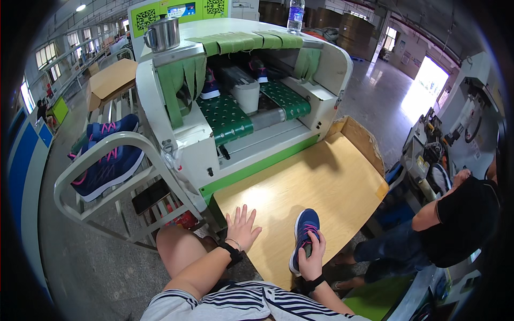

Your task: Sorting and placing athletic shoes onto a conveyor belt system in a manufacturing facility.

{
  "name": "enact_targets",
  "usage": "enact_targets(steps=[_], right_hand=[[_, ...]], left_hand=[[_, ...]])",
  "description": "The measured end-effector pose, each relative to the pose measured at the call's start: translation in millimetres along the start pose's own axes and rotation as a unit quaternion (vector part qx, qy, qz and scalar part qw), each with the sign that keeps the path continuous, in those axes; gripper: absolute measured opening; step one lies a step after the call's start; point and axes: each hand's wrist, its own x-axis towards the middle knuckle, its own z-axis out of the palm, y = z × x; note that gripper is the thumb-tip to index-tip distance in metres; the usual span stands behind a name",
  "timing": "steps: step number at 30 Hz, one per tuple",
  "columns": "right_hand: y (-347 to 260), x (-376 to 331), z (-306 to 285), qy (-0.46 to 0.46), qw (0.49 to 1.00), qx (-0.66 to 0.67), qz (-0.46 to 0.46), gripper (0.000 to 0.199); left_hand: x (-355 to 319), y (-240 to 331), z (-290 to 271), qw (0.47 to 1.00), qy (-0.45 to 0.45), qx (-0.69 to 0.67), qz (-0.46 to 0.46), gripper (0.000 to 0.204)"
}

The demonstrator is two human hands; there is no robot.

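A navy sneaker (305, 220) with pink laces and a white sole lies on the wooden tabletop (300, 176), toe pointing away from me. My right hand (314, 255) is closed on its heel and collar, the thumb on the near side. To the left, my left hand (242, 230) has its fingers spread over the table's left edge and holds nothing. Beyond the table stands a white and green conveyor machine (257, 150). Inside its opening, two more dark sneakers sit, a left one (210, 88) and a right one (258, 70), by the green perforated belts (225, 120).
On my left, a metal rack (101, 142) carries several navy sneakers (110, 168). A steel mug (162, 35) and a plastic bottle (295, 18) stand on the machine. Cardboard (361, 139) borders the table's far right. A co-worker in black (460, 222) is at a machine on the right.
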Motion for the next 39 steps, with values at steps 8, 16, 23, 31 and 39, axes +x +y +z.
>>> enact_targets(steps=[8,16,23,31,39], right_hand=[[-1,-1,0,0.001,1.000,0.017,-0.015,0.056],[0,-4,-2,-0.004,1.000,-0.005,0.005,0.059],[0,7,3,-0.011,1.000,0.011,-0.007,0.054],[-2,2,0,-0.019,1.000,0.011,0.001,0.057],[5,-8,-5,0.002,1.000,0.012,0.013,0.076]], left_hand=[[-3,1,0,1.000,0.019,0.021,-0.010,0.077],[-5,6,-1,0.999,0.000,-0.027,-0.032,0.089],[2,-7,-1,0.970,0.181,-0.151,-0.059,0.088],[91,-28,-18,0.880,0.181,-0.363,-0.248,0.089],[64,36,-56,0.953,0.088,-0.288,0.032,0.096]])
